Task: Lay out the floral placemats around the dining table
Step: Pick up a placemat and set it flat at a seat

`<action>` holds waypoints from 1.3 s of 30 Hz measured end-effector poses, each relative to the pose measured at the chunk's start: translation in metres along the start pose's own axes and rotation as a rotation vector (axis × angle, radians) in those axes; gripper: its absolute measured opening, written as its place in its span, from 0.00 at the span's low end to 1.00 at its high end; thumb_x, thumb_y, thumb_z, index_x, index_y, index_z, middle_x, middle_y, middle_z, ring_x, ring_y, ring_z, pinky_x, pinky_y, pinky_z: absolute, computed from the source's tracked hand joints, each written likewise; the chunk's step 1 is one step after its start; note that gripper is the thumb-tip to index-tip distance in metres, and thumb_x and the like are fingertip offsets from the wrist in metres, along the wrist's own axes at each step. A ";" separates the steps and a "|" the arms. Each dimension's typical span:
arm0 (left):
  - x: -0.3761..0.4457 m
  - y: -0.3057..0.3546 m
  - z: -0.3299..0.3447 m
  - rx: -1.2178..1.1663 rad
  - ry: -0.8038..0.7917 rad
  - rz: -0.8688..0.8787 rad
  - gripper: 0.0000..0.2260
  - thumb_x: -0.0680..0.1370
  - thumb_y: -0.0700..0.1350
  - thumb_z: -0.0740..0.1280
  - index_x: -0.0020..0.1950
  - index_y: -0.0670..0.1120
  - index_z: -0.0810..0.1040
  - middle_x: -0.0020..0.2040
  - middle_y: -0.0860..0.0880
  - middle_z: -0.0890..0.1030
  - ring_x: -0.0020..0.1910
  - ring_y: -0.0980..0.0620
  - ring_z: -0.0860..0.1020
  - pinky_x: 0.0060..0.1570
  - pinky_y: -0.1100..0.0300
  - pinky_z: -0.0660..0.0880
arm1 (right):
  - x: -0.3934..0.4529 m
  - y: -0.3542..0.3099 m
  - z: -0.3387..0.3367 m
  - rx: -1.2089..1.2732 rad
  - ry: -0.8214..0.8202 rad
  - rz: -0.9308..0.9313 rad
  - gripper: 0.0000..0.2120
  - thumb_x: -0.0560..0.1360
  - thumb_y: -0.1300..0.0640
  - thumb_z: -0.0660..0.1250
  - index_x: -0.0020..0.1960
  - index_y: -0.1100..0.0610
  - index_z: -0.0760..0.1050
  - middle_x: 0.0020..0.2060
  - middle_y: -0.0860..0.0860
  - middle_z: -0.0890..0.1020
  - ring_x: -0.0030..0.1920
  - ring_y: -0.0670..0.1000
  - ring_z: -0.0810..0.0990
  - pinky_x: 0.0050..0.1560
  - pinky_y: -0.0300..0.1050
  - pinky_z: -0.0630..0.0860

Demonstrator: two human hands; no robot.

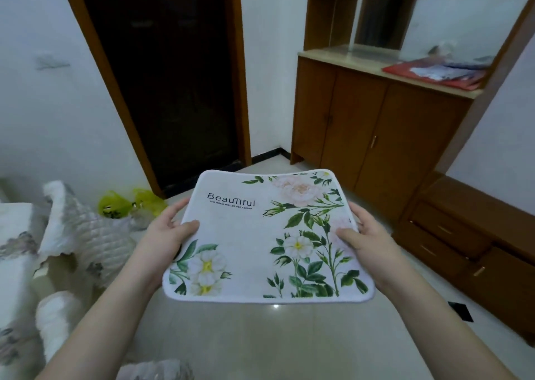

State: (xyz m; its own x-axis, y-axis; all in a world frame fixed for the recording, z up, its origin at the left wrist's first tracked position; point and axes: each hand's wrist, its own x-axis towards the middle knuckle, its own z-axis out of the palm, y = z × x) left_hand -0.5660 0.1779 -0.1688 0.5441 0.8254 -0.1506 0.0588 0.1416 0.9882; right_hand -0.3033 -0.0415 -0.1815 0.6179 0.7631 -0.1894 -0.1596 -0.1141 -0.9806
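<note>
A white floral placemat, printed with green leaves, white and pink flowers and the word "BeauTiful", is held flat in the air in front of me above the pale floor. My left hand grips its left edge with the thumb on top. On the opposite edge my right hand holds it the same way. Whether more mats lie beneath this one I cannot tell. No dining table shows in the head view.
A wooden cabinet with a red item on its counter stands at the right, and low drawers run along the right wall. A dark doorway is ahead. White quilted bedding and yellow-green bags lie at the left.
</note>
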 end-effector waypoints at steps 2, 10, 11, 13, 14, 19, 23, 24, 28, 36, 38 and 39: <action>0.025 0.006 -0.015 -0.031 0.014 0.018 0.20 0.80 0.36 0.64 0.68 0.55 0.73 0.49 0.39 0.86 0.45 0.36 0.85 0.38 0.43 0.83 | 0.031 -0.014 0.014 -0.030 -0.035 -0.005 0.22 0.79 0.63 0.64 0.60 0.36 0.73 0.48 0.49 0.87 0.45 0.61 0.87 0.38 0.59 0.83; 0.104 0.038 -0.084 -0.073 0.078 0.057 0.20 0.80 0.38 0.66 0.66 0.60 0.75 0.50 0.38 0.85 0.45 0.34 0.84 0.41 0.41 0.82 | 0.124 -0.059 0.084 -0.075 -0.116 -0.025 0.19 0.80 0.61 0.64 0.64 0.40 0.69 0.47 0.50 0.87 0.43 0.61 0.87 0.34 0.54 0.83; 0.111 0.043 -0.089 -0.074 0.087 0.059 0.20 0.80 0.38 0.66 0.66 0.60 0.75 0.49 0.38 0.85 0.45 0.34 0.85 0.40 0.42 0.82 | 0.134 -0.065 0.092 -0.073 -0.127 -0.033 0.19 0.80 0.61 0.64 0.63 0.39 0.70 0.47 0.50 0.87 0.43 0.61 0.87 0.34 0.54 0.83; 0.127 0.051 -0.099 -0.085 0.117 0.075 0.20 0.80 0.38 0.66 0.66 0.59 0.74 0.49 0.38 0.85 0.44 0.36 0.85 0.36 0.46 0.82 | 0.154 -0.076 0.106 -0.069 -0.152 -0.047 0.20 0.80 0.62 0.63 0.63 0.40 0.70 0.47 0.51 0.87 0.43 0.61 0.87 0.34 0.54 0.83; 0.135 0.055 -0.102 -0.093 0.133 0.082 0.21 0.80 0.38 0.66 0.67 0.59 0.74 0.49 0.38 0.85 0.43 0.36 0.85 0.35 0.47 0.82 | 0.165 -0.081 0.111 -0.065 -0.163 -0.051 0.20 0.80 0.63 0.63 0.64 0.41 0.70 0.47 0.51 0.87 0.43 0.61 0.87 0.34 0.54 0.83; 0.173 0.066 -0.111 -0.133 0.204 0.086 0.20 0.79 0.35 0.65 0.66 0.57 0.76 0.49 0.38 0.85 0.41 0.39 0.85 0.34 0.50 0.81 | 0.225 -0.102 0.129 -0.051 -0.238 -0.060 0.21 0.80 0.64 0.63 0.67 0.44 0.69 0.48 0.52 0.87 0.44 0.62 0.86 0.34 0.54 0.83; 0.204 0.075 -0.112 -0.117 0.277 0.099 0.20 0.79 0.35 0.64 0.66 0.55 0.76 0.47 0.37 0.85 0.38 0.40 0.85 0.33 0.51 0.82 | 0.281 -0.109 0.143 -0.028 -0.301 -0.044 0.21 0.80 0.65 0.63 0.67 0.44 0.70 0.49 0.52 0.87 0.45 0.61 0.86 0.35 0.54 0.83; 0.211 0.079 -0.111 -0.107 0.304 0.103 0.20 0.80 0.35 0.64 0.67 0.54 0.76 0.46 0.37 0.85 0.38 0.41 0.85 0.32 0.51 0.82 | 0.296 -0.112 0.147 -0.028 -0.314 -0.043 0.21 0.80 0.64 0.63 0.66 0.43 0.70 0.49 0.51 0.87 0.46 0.61 0.86 0.36 0.55 0.83; 0.242 0.097 -0.105 -0.109 0.377 0.109 0.19 0.80 0.34 0.63 0.68 0.51 0.75 0.45 0.36 0.85 0.35 0.41 0.84 0.29 0.52 0.81 | 0.354 -0.126 0.160 -0.034 -0.378 -0.041 0.18 0.80 0.63 0.64 0.61 0.41 0.71 0.47 0.50 0.87 0.45 0.60 0.87 0.37 0.56 0.83; 0.292 0.117 -0.102 -0.094 0.518 0.093 0.20 0.80 0.33 0.62 0.69 0.50 0.74 0.45 0.36 0.85 0.33 0.41 0.84 0.29 0.52 0.81 | 0.448 -0.149 0.192 -0.048 -0.544 -0.048 0.19 0.79 0.63 0.64 0.55 0.37 0.73 0.48 0.51 0.87 0.44 0.60 0.87 0.35 0.55 0.83; 0.297 0.118 -0.110 -0.091 0.564 0.087 0.20 0.80 0.33 0.62 0.68 0.51 0.75 0.45 0.37 0.85 0.34 0.42 0.84 0.28 0.52 0.81 | 0.463 -0.149 0.207 -0.051 -0.583 -0.046 0.19 0.80 0.62 0.64 0.60 0.39 0.72 0.50 0.52 0.86 0.46 0.60 0.86 0.38 0.57 0.83; 0.300 0.119 -0.115 -0.083 0.587 0.088 0.20 0.80 0.33 0.62 0.67 0.51 0.75 0.44 0.37 0.85 0.34 0.42 0.84 0.29 0.53 0.81 | 0.469 -0.150 0.216 -0.051 -0.600 -0.044 0.19 0.80 0.62 0.64 0.62 0.40 0.72 0.51 0.52 0.86 0.46 0.60 0.86 0.39 0.58 0.83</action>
State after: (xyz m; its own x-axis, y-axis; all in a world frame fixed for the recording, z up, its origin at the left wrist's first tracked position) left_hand -0.4926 0.5051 -0.0995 -0.0110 0.9965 -0.0825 -0.0438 0.0819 0.9957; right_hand -0.1553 0.4709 -0.1125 0.0779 0.9918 -0.1015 -0.0974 -0.0938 -0.9908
